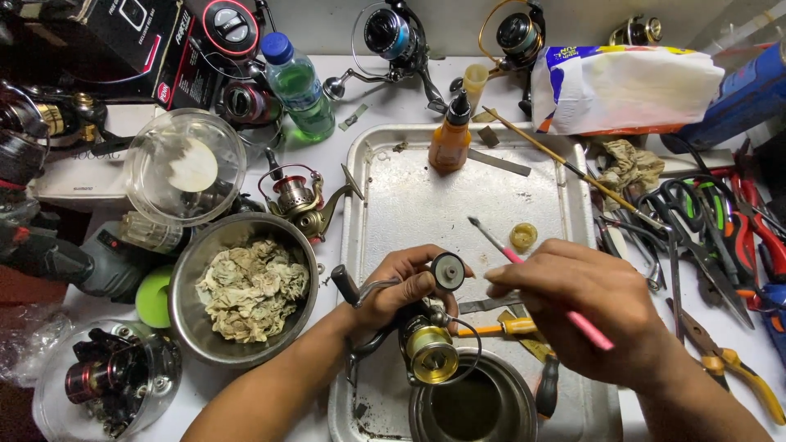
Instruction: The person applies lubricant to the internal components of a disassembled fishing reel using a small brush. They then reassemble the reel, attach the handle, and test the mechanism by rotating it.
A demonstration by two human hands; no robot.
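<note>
Head view: the left hand (401, 286) grips a spinning fishing reel (426, 340) over the near edge of a dented metal tray (426, 196) that lies at the middle of the white table (385, 90). Its fingers curl around the dark reel body, and between thumb and fingertips sits a small round black cap (448, 270). The reel's gold spool (432, 354) faces up, glossy and ringed, just above a round steel cup (475, 405) at the tray's near edge.

The right hand (585, 307) is closed around a thin pink-handled brush (532, 274), whose bristle tip points toward the tray's middle, near a small yellow cap (523, 236).

On the tray's far edge stands an orange squeeze bottle (449, 139) with a black nozzle. Left of the tray, a steel bowl (190, 278) holds crumpled, stained rags (252, 288); behind it are a clear plastic tub (185, 168) and another reel (301, 200) in silver and red. A green plastic bottle (300, 86) with a blue cap stands toward the far left, beside black cartons (139, 41) with red trim. At the far right corner lies a white bag (622, 86) with blue and yellow print. Along the right edge lie scissors (688, 213) and pliers (725, 356) with yellow grips. A yellow-handled screwdriver (503, 329) lies on the tray under the right hand.
</note>
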